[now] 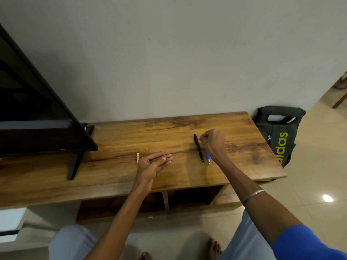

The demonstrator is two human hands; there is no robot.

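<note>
Wall [187, 53]: plain off-white.
Floor [319, 166]: glossy beige tiles, one bright light reflection [327, 198].
Furniture: low wooden cabinet [150, 132] against the wall, open compartments [191, 196] underneath.
Left: dark television [28, 109] on the cabinet.
Right: dark bag [277, 132] on the floor.

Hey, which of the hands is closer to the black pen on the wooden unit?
Right. The right hand has its fingertips at the far end of the black pen; the left hand hovers open well to the pen's left, beside the orange strip.
</note>
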